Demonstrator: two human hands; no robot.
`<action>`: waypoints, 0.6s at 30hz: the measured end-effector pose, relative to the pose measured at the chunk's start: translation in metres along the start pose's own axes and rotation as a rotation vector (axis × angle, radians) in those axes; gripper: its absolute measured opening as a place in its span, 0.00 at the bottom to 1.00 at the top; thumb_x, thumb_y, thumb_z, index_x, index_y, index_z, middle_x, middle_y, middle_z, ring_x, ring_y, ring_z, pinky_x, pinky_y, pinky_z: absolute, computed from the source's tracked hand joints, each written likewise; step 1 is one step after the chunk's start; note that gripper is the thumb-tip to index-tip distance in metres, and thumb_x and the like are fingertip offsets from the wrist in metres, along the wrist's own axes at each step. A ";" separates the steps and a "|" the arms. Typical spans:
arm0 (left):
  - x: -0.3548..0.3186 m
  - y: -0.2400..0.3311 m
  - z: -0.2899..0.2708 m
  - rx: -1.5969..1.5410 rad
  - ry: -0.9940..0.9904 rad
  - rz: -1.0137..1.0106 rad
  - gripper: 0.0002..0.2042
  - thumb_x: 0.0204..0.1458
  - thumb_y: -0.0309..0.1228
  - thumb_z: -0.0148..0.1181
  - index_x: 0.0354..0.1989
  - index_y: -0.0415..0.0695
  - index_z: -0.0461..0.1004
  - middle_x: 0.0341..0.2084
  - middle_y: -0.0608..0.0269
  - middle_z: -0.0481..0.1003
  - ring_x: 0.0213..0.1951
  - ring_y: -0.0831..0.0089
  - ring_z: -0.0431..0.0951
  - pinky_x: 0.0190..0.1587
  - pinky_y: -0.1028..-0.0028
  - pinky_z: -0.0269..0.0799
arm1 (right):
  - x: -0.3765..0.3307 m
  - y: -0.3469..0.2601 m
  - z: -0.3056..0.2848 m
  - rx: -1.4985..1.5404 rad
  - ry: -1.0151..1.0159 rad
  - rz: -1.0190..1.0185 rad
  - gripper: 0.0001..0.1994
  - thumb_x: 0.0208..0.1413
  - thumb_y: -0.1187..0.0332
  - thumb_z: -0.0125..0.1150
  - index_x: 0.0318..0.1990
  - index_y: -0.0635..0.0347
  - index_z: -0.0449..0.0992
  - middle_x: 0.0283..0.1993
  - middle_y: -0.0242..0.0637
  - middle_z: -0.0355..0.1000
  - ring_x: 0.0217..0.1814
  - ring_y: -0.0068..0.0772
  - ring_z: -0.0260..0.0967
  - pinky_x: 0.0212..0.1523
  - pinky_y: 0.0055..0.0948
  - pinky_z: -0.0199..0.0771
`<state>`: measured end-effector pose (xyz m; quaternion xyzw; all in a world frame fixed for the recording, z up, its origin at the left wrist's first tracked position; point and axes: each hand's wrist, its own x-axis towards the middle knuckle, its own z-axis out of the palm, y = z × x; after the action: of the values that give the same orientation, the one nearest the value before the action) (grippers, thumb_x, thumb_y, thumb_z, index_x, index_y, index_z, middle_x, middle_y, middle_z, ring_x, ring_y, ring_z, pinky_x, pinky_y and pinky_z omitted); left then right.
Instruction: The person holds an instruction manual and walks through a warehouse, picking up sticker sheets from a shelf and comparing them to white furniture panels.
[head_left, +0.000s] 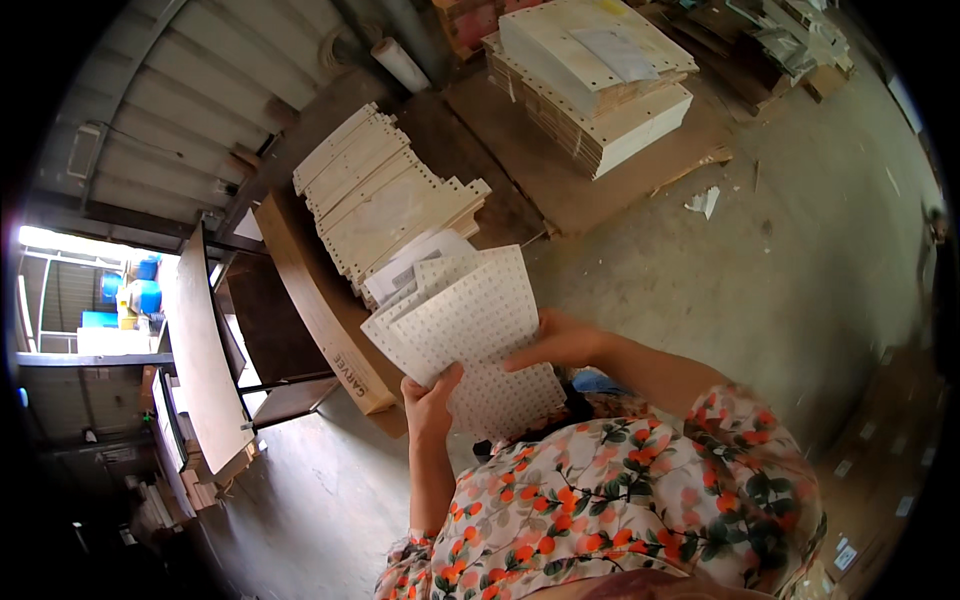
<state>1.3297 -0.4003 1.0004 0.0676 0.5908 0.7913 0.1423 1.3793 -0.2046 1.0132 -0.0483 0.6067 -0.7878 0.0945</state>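
Note:
In front of my body I hold a small bundle of white paper sheets (pixel 480 310) covered with a fine grey printed pattern. My left hand (pixel 432 398) is closed on the bundle's lower left edge, thumb on the front. At the right edge lies my right hand (pixel 562 342), slightly blurred, its fingers reaching over the front of the lower part and gripping the paper. The upper sheets fan apart at the left. Just behind the bundle, a white printed sheet (pixel 425 255) partly shows near a stack of pale drilled boards (pixel 375 190).
A long brown cardboard box (pixel 318 305) runs beside the board stack. Farther right, more drilled panels (pixel 595 95) are piled on cardboard. A torn white scrap (pixel 704 203) lies on the concrete floor. At the lower right are brown cartons (pixel 880 470); a pale panel (pixel 205 350) stands at left.

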 end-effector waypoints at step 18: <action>0.202 -0.015 0.100 0.335 -0.209 0.304 0.08 0.36 0.19 0.57 0.28 0.39 0.72 0.27 0.65 0.70 0.28 0.82 0.68 0.27 0.84 0.65 | 0.024 -0.026 -0.248 -0.359 0.993 -0.029 0.14 0.42 0.73 0.53 0.38 0.67 0.66 0.37 0.37 0.66 0.37 0.29 0.63 0.38 0.29 0.63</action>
<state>1.1676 -0.2430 1.0030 0.2597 0.6789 0.6832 0.0689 1.3067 0.0312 0.9730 0.3067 0.7032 -0.6007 -0.2250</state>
